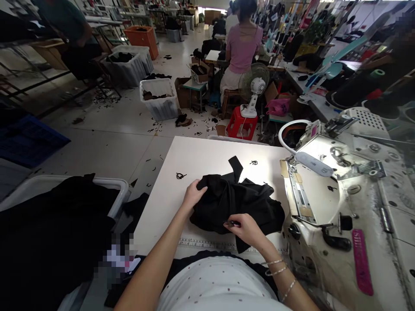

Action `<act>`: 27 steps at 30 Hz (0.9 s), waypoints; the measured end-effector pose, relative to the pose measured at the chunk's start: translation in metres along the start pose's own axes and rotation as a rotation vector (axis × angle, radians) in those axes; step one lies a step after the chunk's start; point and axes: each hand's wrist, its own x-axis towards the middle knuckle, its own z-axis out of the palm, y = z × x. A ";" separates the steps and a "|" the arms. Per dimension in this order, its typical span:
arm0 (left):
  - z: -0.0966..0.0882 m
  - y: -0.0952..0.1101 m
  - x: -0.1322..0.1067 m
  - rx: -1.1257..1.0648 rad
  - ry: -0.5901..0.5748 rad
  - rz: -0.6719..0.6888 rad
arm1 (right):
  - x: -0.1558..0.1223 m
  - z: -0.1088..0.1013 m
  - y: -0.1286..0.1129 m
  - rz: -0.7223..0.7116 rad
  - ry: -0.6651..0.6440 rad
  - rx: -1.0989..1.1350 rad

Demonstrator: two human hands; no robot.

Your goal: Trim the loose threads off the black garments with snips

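Head view: the left hand [195, 194] lies open on black cloth [236, 205], the right hand [242, 228] pinches a small tool [232, 223], a sewing machine [343, 172] just beside the tabletop [207, 164].

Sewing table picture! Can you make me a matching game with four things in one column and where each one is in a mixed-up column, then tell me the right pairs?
Things:
1. left hand
2. right hand
3. white electric fan
4. sewing machine

Places:
A. on a red plastic stool
B. holding a small dark object
C. beside the white table
D. resting on the black cloth

Right pairs: 1 goes with D, 2 with B, 3 with A, 4 with C.
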 end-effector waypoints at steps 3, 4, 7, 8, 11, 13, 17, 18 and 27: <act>-0.016 -0.003 -0.017 0.060 -0.062 0.043 | 0.004 -0.002 0.000 0.051 0.151 0.093; -0.023 -0.006 -0.024 0.092 -0.086 0.043 | 0.006 -0.004 0.000 0.064 0.196 0.107; -0.044 -0.013 -0.042 0.229 -0.121 0.030 | 0.013 -0.007 -0.002 0.070 0.267 0.062; -0.048 -0.013 -0.045 0.276 -0.116 0.037 | 0.016 -0.007 -0.004 0.061 0.274 0.048; -0.045 0.000 -0.042 0.365 -0.154 0.151 | 0.021 -0.005 -0.013 0.025 0.275 0.056; -0.036 0.011 -0.029 0.394 -0.255 0.272 | 0.023 -0.002 -0.018 0.001 0.268 0.062; -0.015 0.020 0.005 0.502 -0.451 0.396 | 0.022 0.002 -0.023 -0.047 0.263 0.077; -0.013 0.020 0.011 0.542 -0.485 0.400 | 0.021 0.002 -0.023 -0.049 0.268 0.091; -0.025 0.013 0.016 0.725 -0.503 0.397 | 0.035 0.005 -0.023 -0.054 0.295 0.237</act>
